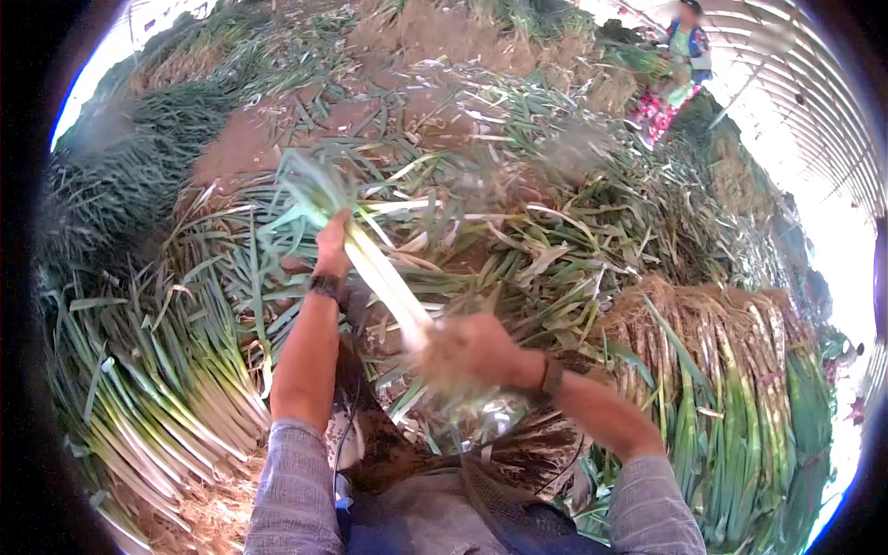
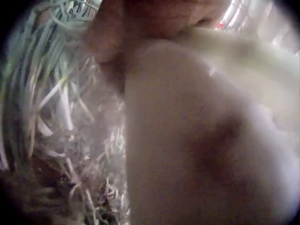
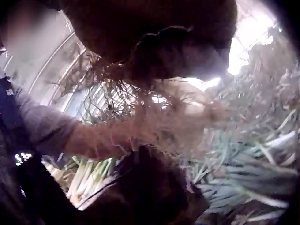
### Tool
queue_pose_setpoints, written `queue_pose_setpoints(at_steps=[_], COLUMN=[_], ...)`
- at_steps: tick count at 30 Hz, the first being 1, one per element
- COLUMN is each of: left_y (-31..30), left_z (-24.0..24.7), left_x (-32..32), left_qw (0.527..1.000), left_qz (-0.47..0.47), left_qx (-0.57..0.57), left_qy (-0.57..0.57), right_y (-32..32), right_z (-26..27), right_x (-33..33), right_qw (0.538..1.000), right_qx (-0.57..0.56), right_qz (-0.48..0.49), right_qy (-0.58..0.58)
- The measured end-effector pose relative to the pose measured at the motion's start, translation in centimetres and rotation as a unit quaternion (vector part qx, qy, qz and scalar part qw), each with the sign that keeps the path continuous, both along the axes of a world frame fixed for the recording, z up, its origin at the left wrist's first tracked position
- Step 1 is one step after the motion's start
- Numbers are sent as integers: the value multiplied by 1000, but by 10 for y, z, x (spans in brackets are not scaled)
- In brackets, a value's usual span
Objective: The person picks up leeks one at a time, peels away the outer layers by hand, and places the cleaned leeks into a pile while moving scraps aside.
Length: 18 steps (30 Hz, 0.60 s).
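Observation:
My left hand (image 1: pixel 333 242) grips a bunch of long green onions (image 1: pixel 381 277) where the white stalks meet the leaves. The bunch slants across the middle of the head view, leaves up and left, root end toward me. My right hand (image 1: pixel 486 350), blurred, holds the bunch at its root end. Thin tangled roots (image 3: pixel 168 122) spread below that hand in the right wrist view. Close in the left wrist view, the pale stalks (image 2: pixel 187 131) fill the middle, under part of the left hand (image 2: pixel 159 23).
Green onions (image 1: pixel 176 388) lie in a row at left, white ends toward me. Another stack (image 1: pixel 731 388), roots up, stands at right. Loose leaves (image 1: pixel 573 231) litter the ground ahead. A person (image 1: pixel 684 55) is at the far right, under a ribbed tunnel roof (image 1: pixel 823 102).

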<state>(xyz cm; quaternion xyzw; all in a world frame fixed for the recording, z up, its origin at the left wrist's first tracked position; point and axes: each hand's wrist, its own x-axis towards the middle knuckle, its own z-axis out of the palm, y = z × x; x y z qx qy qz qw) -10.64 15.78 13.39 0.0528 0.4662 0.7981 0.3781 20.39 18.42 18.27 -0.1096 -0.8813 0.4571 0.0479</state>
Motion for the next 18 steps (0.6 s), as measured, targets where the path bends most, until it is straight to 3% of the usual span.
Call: queue_pose_setpoints(at_steps=[2,4,5,7,9,10,13,14,16,17,18], left_y=[-9,2,9,29,50,48,54,54,53,53,52], left_z=[4,-4,-6,-19,-41,-29,-22,-24,-27,-31,-35], left_x=[18,20,20,21,15,22,34,35,38,37,33], left_qw=[995,989,987,969,964,965,972,971,981,981,975], left_qz=[-48,-49,-50,21,-4,-23,0,0,1,7,10], left_qx=[6,-41,-82,-140,-198,-203,-194,-198,-144,-145,-143], left_qy=[87,134,126,204,177,165,132,135,127,128,168], right_y=[-42,-59,-73,-91,-75,-63,-30,-26,-27,-29,-35], right_z=[22,46,47,82,87,84,62,56,44,27,2], right_x=[1,17,31,64,87,89,86,79,56,51,49], right_qw=[976,981,971,962,988,991,956,957,958,959,985], right_qx=[198,178,137,95,110,135,206,201,210,211,134], right_qz=[21,75,158,250,110,-6,-208,-209,-152,-147,-78], right_qy=[85,30,113,62,8,18,-4,-3,-123,-121,-70])
